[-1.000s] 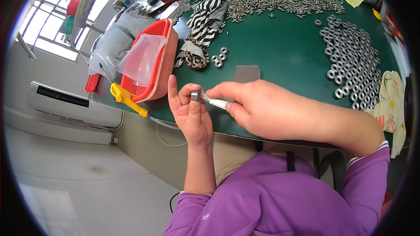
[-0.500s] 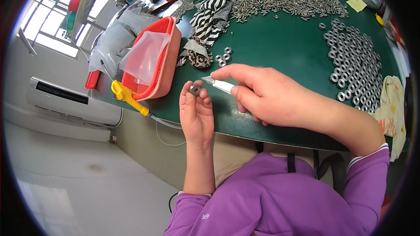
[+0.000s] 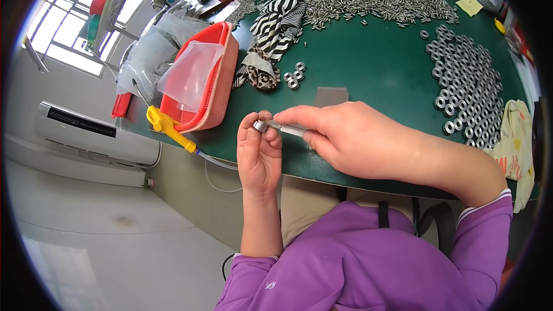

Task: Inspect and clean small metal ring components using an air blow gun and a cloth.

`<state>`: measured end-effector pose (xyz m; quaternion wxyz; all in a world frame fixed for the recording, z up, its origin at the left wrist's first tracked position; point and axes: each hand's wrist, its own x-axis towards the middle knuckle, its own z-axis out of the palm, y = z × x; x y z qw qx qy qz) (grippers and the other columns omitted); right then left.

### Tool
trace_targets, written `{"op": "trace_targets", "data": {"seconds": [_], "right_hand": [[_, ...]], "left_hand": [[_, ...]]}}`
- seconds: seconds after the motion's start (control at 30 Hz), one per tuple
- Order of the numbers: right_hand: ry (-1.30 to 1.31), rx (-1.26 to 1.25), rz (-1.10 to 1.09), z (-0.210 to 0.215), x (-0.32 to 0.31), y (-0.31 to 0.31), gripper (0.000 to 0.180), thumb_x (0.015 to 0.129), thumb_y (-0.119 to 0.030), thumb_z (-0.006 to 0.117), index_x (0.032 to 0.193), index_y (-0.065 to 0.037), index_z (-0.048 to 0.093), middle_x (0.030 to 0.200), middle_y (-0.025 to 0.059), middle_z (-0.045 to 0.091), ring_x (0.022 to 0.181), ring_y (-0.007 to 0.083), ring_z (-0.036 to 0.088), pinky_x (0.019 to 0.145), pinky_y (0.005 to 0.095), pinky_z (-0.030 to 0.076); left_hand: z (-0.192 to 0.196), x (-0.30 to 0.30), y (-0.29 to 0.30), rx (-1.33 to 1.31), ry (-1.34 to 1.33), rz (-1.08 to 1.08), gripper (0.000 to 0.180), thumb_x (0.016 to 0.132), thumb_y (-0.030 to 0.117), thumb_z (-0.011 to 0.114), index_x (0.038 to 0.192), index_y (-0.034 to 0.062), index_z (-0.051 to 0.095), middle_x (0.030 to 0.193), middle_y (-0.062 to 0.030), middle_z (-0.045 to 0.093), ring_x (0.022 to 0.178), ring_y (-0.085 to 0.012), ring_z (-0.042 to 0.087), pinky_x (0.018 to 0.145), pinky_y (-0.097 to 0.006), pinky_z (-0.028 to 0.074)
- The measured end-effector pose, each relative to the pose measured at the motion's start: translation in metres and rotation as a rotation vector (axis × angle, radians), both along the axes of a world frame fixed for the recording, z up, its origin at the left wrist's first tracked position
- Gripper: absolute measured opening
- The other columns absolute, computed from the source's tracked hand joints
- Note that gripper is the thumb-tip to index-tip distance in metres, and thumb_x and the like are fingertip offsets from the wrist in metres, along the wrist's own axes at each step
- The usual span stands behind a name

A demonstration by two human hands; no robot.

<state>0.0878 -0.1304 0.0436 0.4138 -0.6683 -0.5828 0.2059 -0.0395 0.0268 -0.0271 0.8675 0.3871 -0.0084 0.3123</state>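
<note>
1. While the person's left hand (image 3: 258, 152) is raised at the centre of the frame, its thumb and fingertips are clamped on a small grey metal ring (image 3: 260, 126), held above the near edge of a dark green tabletop (image 3: 368, 57).
2. The right hand (image 3: 360, 141), just right of centre, has its thumb and index finger closed on a slim white-handled knife with a metal blade (image 3: 292, 131); its remaining fingers are hidden beneath the palm.
3. The blade points left and reaches the ring's side; whether it touches the metal cannot be told.
4. A flat grey rectangular block (image 3: 332, 96) lies just beyond the right hand, slightly above centre.
5. A small cluster of grey metal rings (image 3: 294, 76) sits above the left hand, and a broad spread of similar rings (image 3: 464, 83) fills the right side.
6. A heap of short silvery metal pins (image 3: 380, 0) covers the top of the frame.
7. At the left stand a red plastic basket (image 3: 228, 80) and, across its near corner, a yellow air gun (image 3: 164, 124).
</note>
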Motion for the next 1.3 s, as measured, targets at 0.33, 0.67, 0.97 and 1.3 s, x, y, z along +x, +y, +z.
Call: {"op": "trace_targets", "data": {"seconds": [0.33,0.67,0.97,1.3], "right_hand": [[-0.312,0.104,-0.035,0.004,-0.003,-0.008,0.039,0.081,-0.008,0.054,0.119,-0.012,0.05,0.073,0.0125,0.057,0.065,0.0306,0.059,0.056,0.0388,0.049],[-0.442,0.136,-0.032,0.001,-0.003,-0.011,0.033,0.077,-0.005,0.055,0.11,-0.009,0.053,0.067,0.0119,0.054,0.056,0.0299,0.057,0.049,0.0382,0.047],[-0.444,0.161,-0.048,-0.001,-0.006,-0.012,0.037,0.076,-0.004,0.054,0.112,-0.008,0.053,0.066,0.0117,0.052,0.055,0.029,0.056,0.048,0.0378,0.046],[-0.516,0.046,-0.028,0.008,-0.009,-0.018,0.051,0.069,-0.002,0.055,0.12,-0.003,0.049,0.071,0.0127,0.052,0.057,0.0279,0.057,0.05,0.0354,0.047]], "left_hand": [[0.002,-0.001,0.003,-0.058,-0.099,-0.109,0.028,0.091,0.013,0.052,0.117,0.003,0.05,0.107,-0.0106,0.051,0.082,-0.0134,0.052,0.073,-0.024,0.045],[0.006,-0.003,0.002,0.112,0.064,0.039,0.033,0.088,0.008,0.054,0.12,-0.0014,0.048,0.111,-0.0124,0.053,0.079,-0.0127,0.051,0.07,-0.023,0.043],[0.006,0.0,-0.001,0.107,0.058,0.034,0.045,0.085,0.005,0.059,0.126,0.0007,0.041,0.104,-0.0102,0.055,0.077,-0.0112,0.052,0.07,-0.022,0.045],[0.008,0.006,-0.008,0.244,0.169,0.151,0.064,0.084,0.004,0.061,0.136,0.0018,0.023,0.103,-0.0089,0.056,0.079,-0.0111,0.053,0.071,-0.022,0.046]]}}
